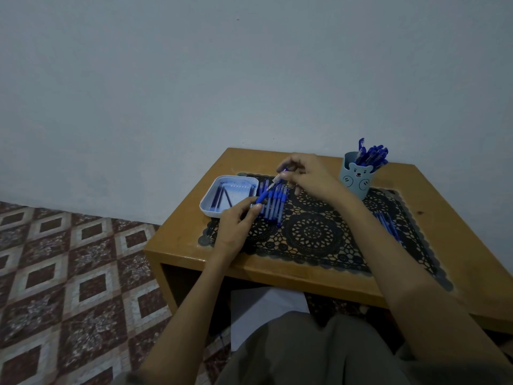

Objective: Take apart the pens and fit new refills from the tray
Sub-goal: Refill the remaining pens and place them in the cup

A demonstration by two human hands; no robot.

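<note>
**Figure.** A person is sitting at a low wooden surface (188, 234) that is carrying a black lace mat (313, 232). The left hand (236, 226) is gripping the blue end of a pen (268, 190), its fingers (251, 208) curling round the barrel. The right hand (311, 176) is pinching the clear far end of the same pen between thumb and fingertips. The pen is being held tilted in the air, above the near edge of the tray (206, 204) and the pen row (273, 209).

The pale tray is lying at the mat's far-left corner, holding a few dark refills (220, 198). The pen row is lying just right of it, side by side on the mat. A bear cup (356, 177) is standing at the far right, holding a bunch of cup pens (372, 155). Blue pieces (388, 226) are lying on the mat's right side, partly hidden by the right forearm. Whether they are pens or refills cannot be told.
</note>
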